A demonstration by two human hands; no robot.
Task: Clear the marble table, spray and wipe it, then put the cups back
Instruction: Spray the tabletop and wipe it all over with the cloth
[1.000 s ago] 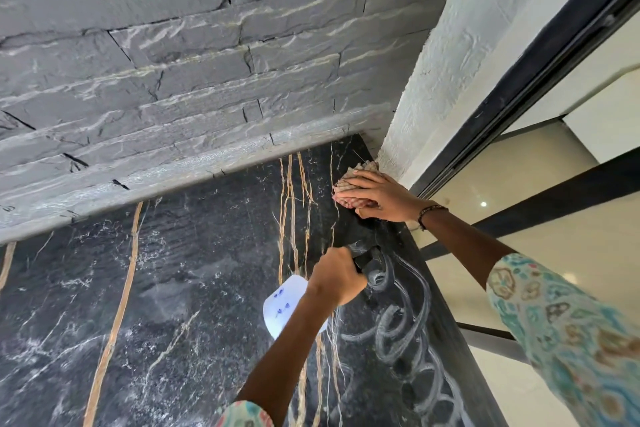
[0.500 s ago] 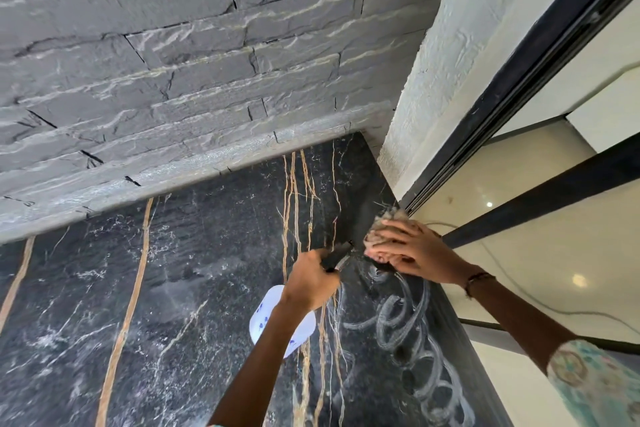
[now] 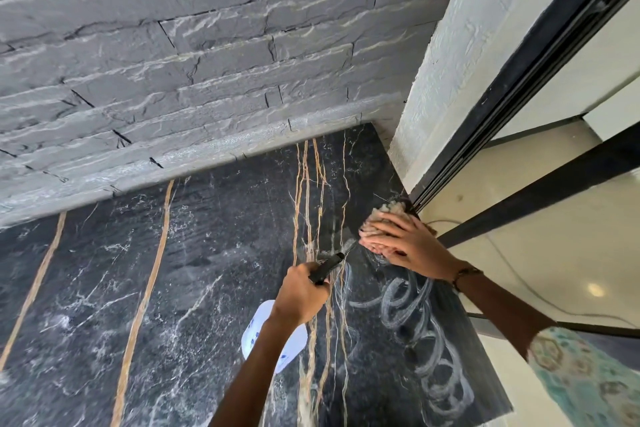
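The black marble table [image 3: 194, 288] with gold veins fills the lower view. My left hand [image 3: 301, 293] grips a spray bottle [image 3: 258, 340] by its black trigger head, which points toward the table's right side; the white body hangs below my wrist. My right hand [image 3: 398, 243] presses flat, fingers straight, on a beige fluffy cloth [image 3: 389, 210] near the table's far right edge. Looping wet wipe marks [image 3: 415, 322] run along the right side of the table. No cups are in view.
A grey stone-brick wall [image 3: 207, 45] borders the table's far side. A white textured pillar [image 3: 446, 55] meets the far right corner. Right of the table are a black door frame [image 3: 519, 87] and a glossy cream floor [image 3: 554, 253] with a thin cable.
My right hand and the cloth slid from the far right corner toward me along the right edge. My left hand and the spray bottle stayed in about the same spot over the table.
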